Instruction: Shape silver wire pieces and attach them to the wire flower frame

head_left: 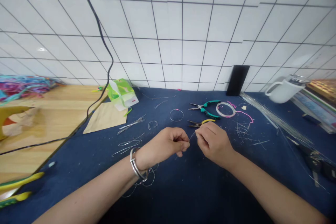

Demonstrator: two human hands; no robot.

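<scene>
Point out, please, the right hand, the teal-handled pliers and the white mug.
Right hand (214, 142), head view, back of the hand.
Teal-handled pliers (202, 107), head view, the pivot.
White mug (284, 91), head view, side wall.

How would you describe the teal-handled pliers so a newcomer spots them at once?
On the dark blue surface, below the white tiled wall, look just beyond the right hand. The teal-handled pliers lie there, pointing left in the picture, beside a round dish. Their handle colour sets them apart from the yellow-handled pliers closer to that hand.
</scene>
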